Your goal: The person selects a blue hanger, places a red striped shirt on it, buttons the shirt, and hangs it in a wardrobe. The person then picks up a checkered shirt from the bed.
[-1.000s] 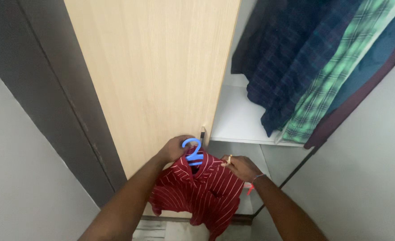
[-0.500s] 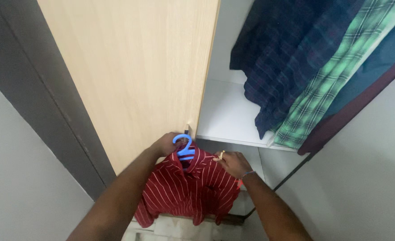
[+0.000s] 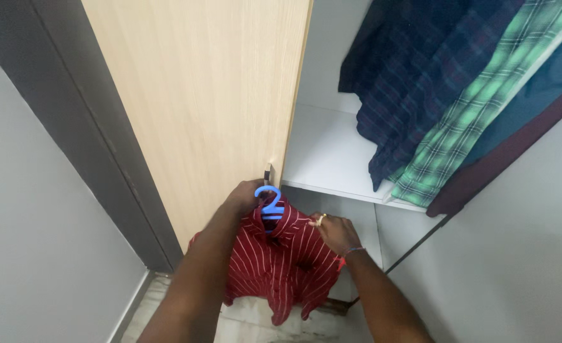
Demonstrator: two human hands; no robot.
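Nearest the camera, two bare forearms are reaching forward and down. The left hand (image 3: 246, 195) is closing around the neck of a blue plastic hanger (image 3: 270, 202), just under its rounded hook, with the fingers curled tight on the smooth moulded stem. The right hand (image 3: 334, 232), wearing a gold ring and a thin thread band at the wrist, is pinching the shoulder of a dark red shirt (image 3: 279, 260) near the collar, fingers pressed together on the cloth. The shirt is soft woven fabric with thin white stripes, and it is hanging limply from the hanger between the two hands, its lower hem draping in loose folds above the pale marbled floor (image 3: 243, 321).

Just behind the left hand, a tall wardrobe door (image 3: 211, 95) in light wood-grain laminate is standing open, flat and matte, with a small dark handle (image 3: 267, 173) at its edge. To the left of it a dark grey panel (image 3: 71, 108) is running up beside a smooth pale wall (image 3: 33, 254).

Farther in, a white, smooth shelf (image 3: 322, 159) is lying inside the wardrobe. Above it, hanging garments are crowding together: a navy plaid shirt (image 3: 408, 95), a green and white checked shirt (image 3: 465, 121), a teal garment (image 3: 535, 89) and a maroon one (image 3: 503, 159), all drooping in soft creases.
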